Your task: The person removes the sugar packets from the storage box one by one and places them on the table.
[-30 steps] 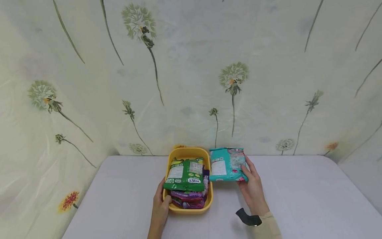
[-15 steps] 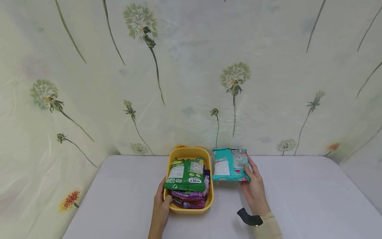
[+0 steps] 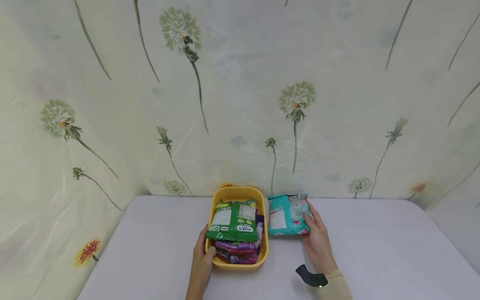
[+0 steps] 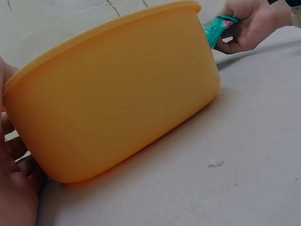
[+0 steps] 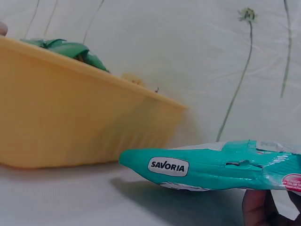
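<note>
A yellow plastic basket [image 3: 240, 266] stands at the middle of the table, and my left hand [image 3: 203, 258] grips its near left side, thumb over the rim. In it a green candy bag [image 3: 233, 218] lies on top of purple candy bags [image 3: 240, 254]. Just right of the basket, my right hand [image 3: 318, 237] holds a teal candy bag [image 3: 286, 216] by its right edge, thumb on top and fingers below. In the right wrist view the teal bag [image 5: 211, 165] is slightly above the tabletop, casting a shadow, its left end close to the basket wall [image 5: 84, 113].
A white cloth covers the table [image 3: 375, 250]. Behind it hangs a pale curtain [image 3: 240, 104] printed with dandelions, close to the basket's far end. A dark strap [image 3: 312, 277] sits at my right wrist, by a beige sleeve [image 3: 335, 287].
My right hand has moved slightly right, then lowered the teal bag toward the table beside the basket. The left hand keeps its grip on the basket, which stays in place.
</note>
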A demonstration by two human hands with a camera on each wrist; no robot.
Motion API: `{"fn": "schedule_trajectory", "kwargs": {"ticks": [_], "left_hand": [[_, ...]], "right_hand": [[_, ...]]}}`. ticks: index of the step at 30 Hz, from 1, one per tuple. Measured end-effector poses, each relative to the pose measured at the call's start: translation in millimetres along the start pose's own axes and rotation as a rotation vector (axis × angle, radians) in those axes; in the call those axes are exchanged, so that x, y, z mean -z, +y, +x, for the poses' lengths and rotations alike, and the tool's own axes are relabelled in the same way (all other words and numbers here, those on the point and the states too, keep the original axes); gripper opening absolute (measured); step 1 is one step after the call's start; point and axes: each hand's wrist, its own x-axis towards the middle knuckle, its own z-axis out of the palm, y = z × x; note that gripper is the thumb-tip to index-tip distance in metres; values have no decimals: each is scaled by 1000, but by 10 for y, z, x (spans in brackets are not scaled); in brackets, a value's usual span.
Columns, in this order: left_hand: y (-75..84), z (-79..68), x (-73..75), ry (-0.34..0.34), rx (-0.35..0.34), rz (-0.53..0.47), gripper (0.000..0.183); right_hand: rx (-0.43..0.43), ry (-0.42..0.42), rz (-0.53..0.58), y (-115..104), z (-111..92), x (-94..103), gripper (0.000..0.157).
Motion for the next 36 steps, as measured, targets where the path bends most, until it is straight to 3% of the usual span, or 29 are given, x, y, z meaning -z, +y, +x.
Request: {"fn": "schedule_trajectory", "kwargs": {"ticks": [4,10,17,25,36], "left_hand": [[12,10,-2,1,5,-6,73],[34,3,11,-10,19,-18,74],[30,14,8,-11,42,-10,75],[27,20,-12,-4,26,-16,74],[30,13,-4,-10,28,-48,74]], "right_hand": [[-17,72,-153,16,37,36,52],[-20,195,-487,28,56,106,54],[53,214,-734,48,50,105,56],[131,232,-923,159,79,118,56],[129,220,-1009,200,46,74,59]]}}
